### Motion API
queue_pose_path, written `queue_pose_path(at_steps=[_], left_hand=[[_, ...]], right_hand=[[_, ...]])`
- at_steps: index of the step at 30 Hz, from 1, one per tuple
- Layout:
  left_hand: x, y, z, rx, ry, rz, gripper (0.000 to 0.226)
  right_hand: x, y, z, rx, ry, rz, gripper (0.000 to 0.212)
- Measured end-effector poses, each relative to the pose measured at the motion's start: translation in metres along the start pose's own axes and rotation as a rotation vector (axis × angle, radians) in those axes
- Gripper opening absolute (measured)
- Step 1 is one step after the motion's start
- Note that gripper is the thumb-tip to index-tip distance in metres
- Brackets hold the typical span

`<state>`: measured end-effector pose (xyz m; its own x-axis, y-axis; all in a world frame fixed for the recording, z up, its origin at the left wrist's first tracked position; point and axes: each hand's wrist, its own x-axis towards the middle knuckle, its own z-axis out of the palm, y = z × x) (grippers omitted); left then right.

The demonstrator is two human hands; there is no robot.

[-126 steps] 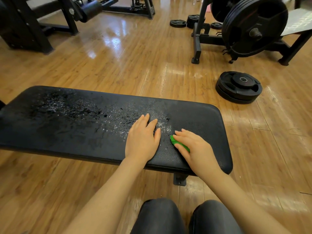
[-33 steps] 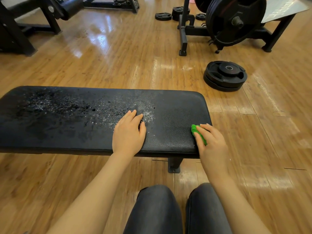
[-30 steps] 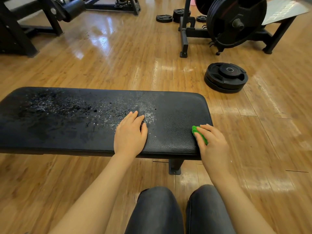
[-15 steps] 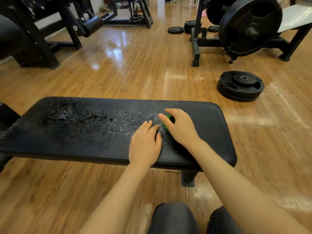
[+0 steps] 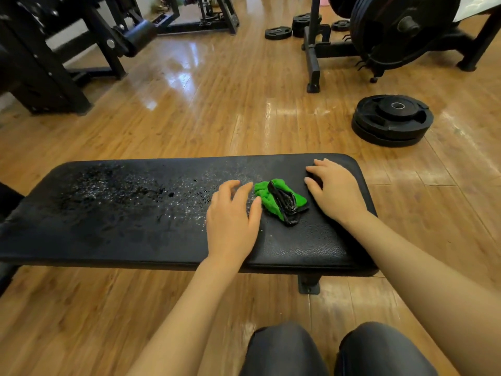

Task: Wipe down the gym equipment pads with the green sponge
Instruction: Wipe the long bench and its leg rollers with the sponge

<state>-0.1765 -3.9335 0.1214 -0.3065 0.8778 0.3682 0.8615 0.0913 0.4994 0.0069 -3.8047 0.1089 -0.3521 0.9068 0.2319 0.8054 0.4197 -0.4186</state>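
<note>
Presently, in the head view, the wiping step stands interrupted: the green sponge (image 5: pixel 280 202) lies loose on the black bench pad (image 5: pixel 122 226), held by neither hand. It sits toward the pad's right end, between the two hands, with a black strap or band across its top.

The left hand (image 5: pixel 231 221) rests palm-down on the pad just beside the sponge, its fingers (image 5: pixel 230 187) fairly straight and gripping nothing; its thumb is close to the sponge's edge, though whether it touches cannot be told. The right hand (image 5: pixel 334 192) rests on the pad to the sponge's right, apart from it, fingers loosely bent and holding nothing.

Judgement: the right end of the pad looks wiped, while white specks and wet patches cover the middle and left. The next move calls for one hand to take up the sponge again and carry the strokes leftward over the speckled area.

Count: one sponge, one bench pad in reach, two hands. On the wooden floor (image 5: pixel 217 109) beyond, one stack of weight plates (image 5: pixel 393 120) lies near; several smaller plates lie farther back, their number unclear. One loaded plate rack (image 5: pixel 401 25) stands behind.
</note>
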Motion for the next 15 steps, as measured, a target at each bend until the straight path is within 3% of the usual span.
queue_pose_path(at_steps=[8, 12, 15], left_hand=[[0.011, 0.046, 0.027, 0.160, -0.141, 0.099, 0.068], [0.011, 0.037, 0.036, 0.157, -0.138, 0.168, 0.042], [0.027, 0.019, 0.027, 0.086, -0.122, 0.127, 0.036]], right_hand=[[0.001, 0.003, 0.003, -0.010, 0.031, -0.021, 0.036], [0.000, 0.002, 0.002, -0.030, 0.039, -0.045, 0.037], [-0.002, -0.002, 0.001, -0.009, 0.031, -0.116, 0.042]])
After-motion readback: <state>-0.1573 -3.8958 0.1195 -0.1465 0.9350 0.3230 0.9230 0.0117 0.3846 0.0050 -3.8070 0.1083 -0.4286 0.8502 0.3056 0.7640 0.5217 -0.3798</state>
